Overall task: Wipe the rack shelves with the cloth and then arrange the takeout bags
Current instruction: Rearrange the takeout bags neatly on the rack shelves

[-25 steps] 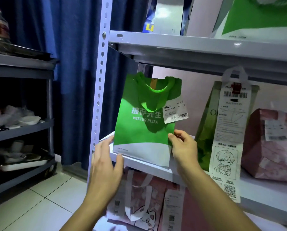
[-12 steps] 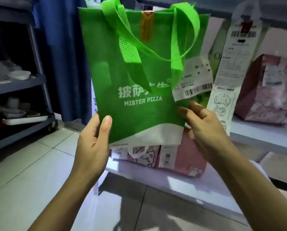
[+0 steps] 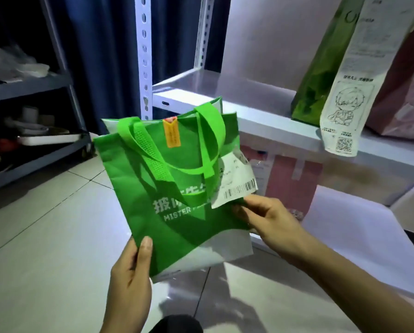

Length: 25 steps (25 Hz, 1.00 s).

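Observation:
A green takeout bag printed MISTER PIZZA, with a white barcode receipt stuck to it, hangs tilted in the air in front of the white rack. My left hand grips its lower left corner, thumb on the front. My right hand pinches its right edge just below the receipt. The middle shelf behind the bag is bare at its left end. Further right on that shelf stand a dark green bag with a long white receipt and a pink bag. No cloth is in view.
A pink bag stands on the rack's lower shelf. The rack's perforated white post rises left of the bag. A dark grey cart with dishes and trays stands at the left, before a blue curtain. Pale floor tiles lie below.
Both hands lifted the green bag off the left end of the middle shelf and brought it down and towards me, now tilted. The shelf spot it stood on is bare.

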Each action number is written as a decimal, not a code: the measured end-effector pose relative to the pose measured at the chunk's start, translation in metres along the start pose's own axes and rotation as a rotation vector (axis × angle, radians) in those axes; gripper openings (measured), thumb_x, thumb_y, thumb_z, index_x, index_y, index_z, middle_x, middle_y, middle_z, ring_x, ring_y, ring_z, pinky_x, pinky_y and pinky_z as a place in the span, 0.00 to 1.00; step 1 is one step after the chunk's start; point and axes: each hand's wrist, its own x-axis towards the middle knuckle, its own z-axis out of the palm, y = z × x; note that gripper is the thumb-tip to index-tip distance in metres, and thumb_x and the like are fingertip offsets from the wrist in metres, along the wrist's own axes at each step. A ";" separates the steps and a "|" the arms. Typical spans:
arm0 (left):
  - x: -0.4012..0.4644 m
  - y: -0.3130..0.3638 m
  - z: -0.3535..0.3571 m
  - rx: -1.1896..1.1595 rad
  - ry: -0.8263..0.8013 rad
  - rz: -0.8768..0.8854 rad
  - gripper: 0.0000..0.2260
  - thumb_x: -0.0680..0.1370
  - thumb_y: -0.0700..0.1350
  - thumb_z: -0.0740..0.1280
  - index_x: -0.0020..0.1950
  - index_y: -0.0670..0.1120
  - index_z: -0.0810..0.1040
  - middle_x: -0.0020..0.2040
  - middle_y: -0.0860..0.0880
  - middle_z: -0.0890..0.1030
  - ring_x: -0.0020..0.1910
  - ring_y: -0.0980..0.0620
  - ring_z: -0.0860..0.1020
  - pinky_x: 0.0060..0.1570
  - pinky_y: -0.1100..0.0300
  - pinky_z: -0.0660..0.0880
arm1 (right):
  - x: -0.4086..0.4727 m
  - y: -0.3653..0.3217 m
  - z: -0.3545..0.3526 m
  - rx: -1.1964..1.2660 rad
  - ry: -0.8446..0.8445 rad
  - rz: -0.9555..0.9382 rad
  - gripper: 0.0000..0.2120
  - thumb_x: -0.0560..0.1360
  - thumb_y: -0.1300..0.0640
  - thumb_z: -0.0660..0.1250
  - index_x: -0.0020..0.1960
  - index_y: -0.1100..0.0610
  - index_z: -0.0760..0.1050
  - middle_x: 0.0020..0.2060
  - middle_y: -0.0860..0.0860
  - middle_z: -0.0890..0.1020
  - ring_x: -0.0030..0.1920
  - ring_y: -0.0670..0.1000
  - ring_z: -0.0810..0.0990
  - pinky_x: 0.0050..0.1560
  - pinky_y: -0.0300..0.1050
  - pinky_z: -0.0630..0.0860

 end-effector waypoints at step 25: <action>-0.031 -0.122 0.346 0.248 -0.972 -0.119 0.14 0.86 0.44 0.55 0.63 0.40 0.76 0.57 0.42 0.80 0.56 0.44 0.78 0.56 0.56 0.74 | -0.176 0.263 -0.243 0.103 1.256 0.324 0.10 0.84 0.57 0.58 0.53 0.53 0.79 0.40 0.42 0.86 0.40 0.40 0.83 0.41 0.33 0.81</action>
